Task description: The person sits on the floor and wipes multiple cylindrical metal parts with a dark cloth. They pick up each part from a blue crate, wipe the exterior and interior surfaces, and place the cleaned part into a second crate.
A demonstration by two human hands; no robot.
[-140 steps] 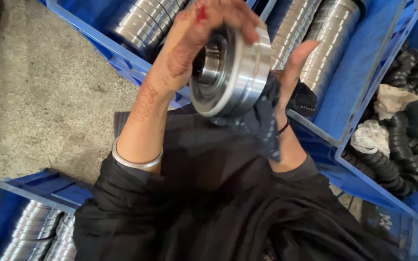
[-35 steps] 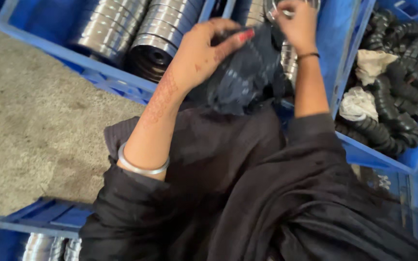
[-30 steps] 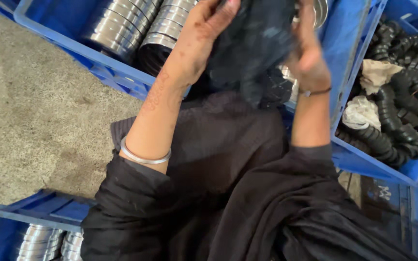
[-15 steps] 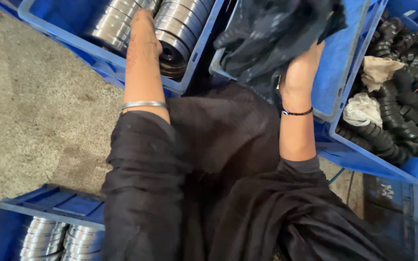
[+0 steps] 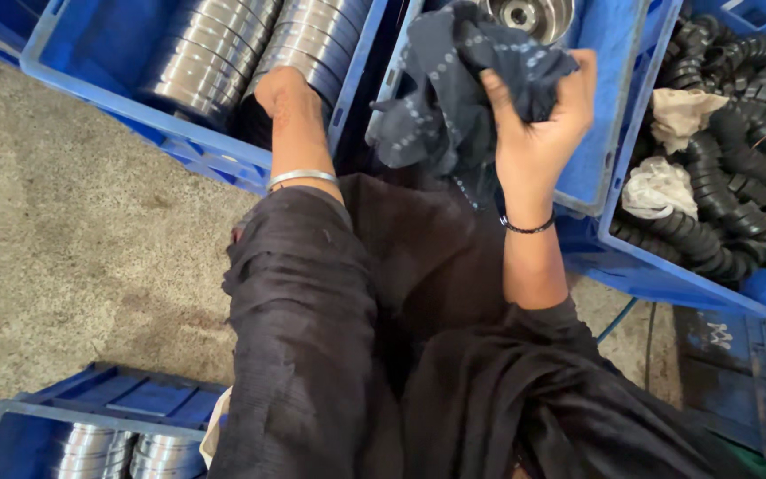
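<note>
My right hand is shut on a dark dotted cloth, bunched up over the edge of a blue crate. A shiny metal ring part lies in that crate at the top. My left hand reaches down into another blue crate and rests against rows of shiny metal rings. Its fingers are hidden among the rings, so its grip is unclear. A silver bangle sits on my left wrist, a thin black band on my right.
A blue crate on the right holds black rubber rings and crumpled rags. Another blue crate with metal rings stands at the bottom left. Rough concrete floor lies on the left.
My left hand has let go of the cloth and dropped into the left crate of rings. My right hand has kept the cloth and lowered it over the middle crate.
</note>
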